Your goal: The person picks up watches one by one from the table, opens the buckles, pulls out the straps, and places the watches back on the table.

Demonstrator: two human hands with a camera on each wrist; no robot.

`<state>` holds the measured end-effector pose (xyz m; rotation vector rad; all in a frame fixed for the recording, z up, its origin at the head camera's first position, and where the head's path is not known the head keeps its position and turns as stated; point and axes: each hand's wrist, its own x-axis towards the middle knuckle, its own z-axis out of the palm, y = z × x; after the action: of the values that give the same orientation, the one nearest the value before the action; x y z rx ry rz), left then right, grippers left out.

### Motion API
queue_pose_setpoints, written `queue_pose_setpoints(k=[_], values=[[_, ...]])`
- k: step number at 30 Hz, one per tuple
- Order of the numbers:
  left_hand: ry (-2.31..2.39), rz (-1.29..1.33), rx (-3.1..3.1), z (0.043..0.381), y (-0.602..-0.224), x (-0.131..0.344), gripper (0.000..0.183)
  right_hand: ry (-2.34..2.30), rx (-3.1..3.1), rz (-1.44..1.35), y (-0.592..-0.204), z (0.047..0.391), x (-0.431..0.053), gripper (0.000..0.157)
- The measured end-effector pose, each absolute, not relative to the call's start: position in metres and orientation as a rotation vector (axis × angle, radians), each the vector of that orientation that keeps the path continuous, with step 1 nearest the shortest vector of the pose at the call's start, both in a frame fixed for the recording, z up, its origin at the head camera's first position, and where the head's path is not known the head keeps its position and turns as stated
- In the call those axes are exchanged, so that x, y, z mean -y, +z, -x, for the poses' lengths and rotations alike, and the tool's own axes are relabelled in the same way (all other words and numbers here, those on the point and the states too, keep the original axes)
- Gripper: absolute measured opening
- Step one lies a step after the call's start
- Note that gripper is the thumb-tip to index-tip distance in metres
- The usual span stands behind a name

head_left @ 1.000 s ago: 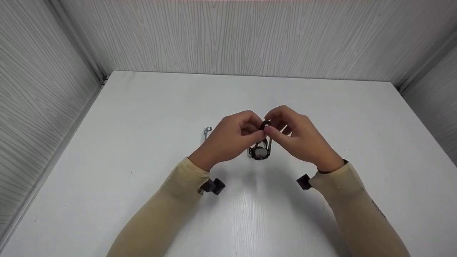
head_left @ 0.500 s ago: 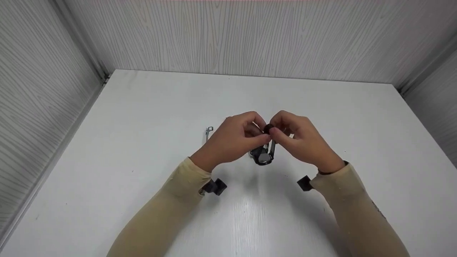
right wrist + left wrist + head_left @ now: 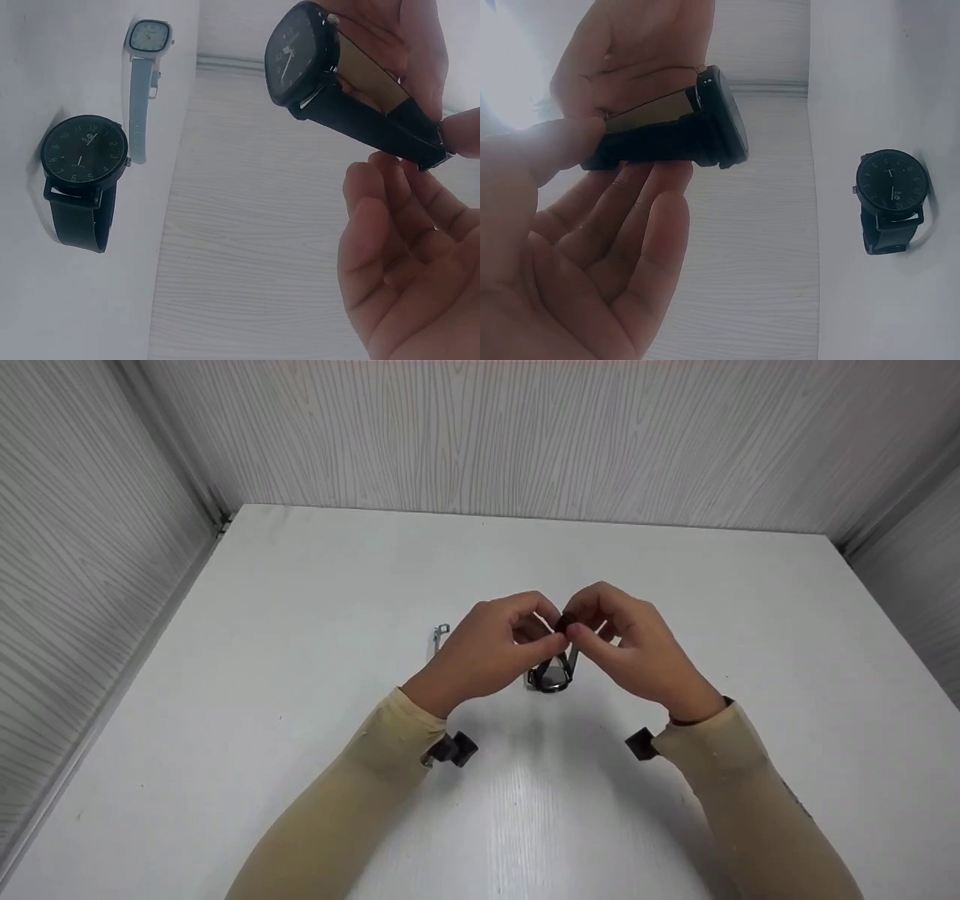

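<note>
A black wristwatch with a squarish dial hangs below my fingertips, its strap closed into a loop. My left hand pinches the strap end between thumb and fingers. From the other side, my right hand grips the same end; the fingertips of both hands nearly meet there and cover the buckle. The dial of this watch faces away from the hands in the right wrist view. A second black wristwatch, round, rests on the table beyond it.
A pale blue wristwatch with a squarish case lies beside the round black one. Part of its strap shows left of my left hand in the head view. White wood-grain panels enclose the white table.
Both hands have shifted very slightly to the right, still at the strap end. The held watch tilted and dipped half a second ago, then swung back up.
</note>
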<state>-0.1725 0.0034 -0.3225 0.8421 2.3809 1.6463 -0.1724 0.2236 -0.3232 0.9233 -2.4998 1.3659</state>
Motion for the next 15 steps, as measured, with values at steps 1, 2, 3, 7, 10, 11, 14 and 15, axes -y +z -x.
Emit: queue_pose_setpoints(k=[1, 2, 3, 7, 10, 11, 14, 15], values=[[1.647, -0.849, -2.382, 0.1726, -0.323, -0.0037, 0.012, 1.371, 2.503, -0.929, -0.3234, 0.1721, -0.2237, 0.008], [1.644, -0.853, -2.386, 0.1727, -0.3235, -0.0038, 0.012, 1.373, 2.508, -0.933, -0.3234, 0.1716, -0.2236, 0.009], [1.642, -0.854, -2.386, 0.1729, -0.324, -0.0038, 0.012, 1.371, 2.514, -0.935, -0.3237, 0.1715, -0.2235, 0.009], [1.632, -0.847, -2.38, 0.1741, -0.3244, -0.0032, 0.013, 1.359, 2.529, -0.91, -0.3244, 0.1717, -0.2234, 0.006], [1.621, -0.839, -2.373, 0.175, -0.3239, -0.0029, 0.013, 1.357, 2.53, -0.886, -0.324, 0.1723, -0.2232, 0.005], [1.617, -0.837, -2.372, 0.1752, -0.3238, -0.0028, 0.013, 1.357, 2.53, -0.883, -0.324, 0.1726, -0.2233, 0.004], [1.603, -0.826, -2.376, 0.1753, -0.3237, -0.0029, 0.013, 1.35, 2.544, -0.879, -0.3236, 0.173, -0.223, 0.005], [1.596, -0.827, -2.381, 0.1754, -0.324, -0.003, 0.014, 1.344, 2.549, -0.877, -0.3235, 0.1729, -0.2229, 0.006]])
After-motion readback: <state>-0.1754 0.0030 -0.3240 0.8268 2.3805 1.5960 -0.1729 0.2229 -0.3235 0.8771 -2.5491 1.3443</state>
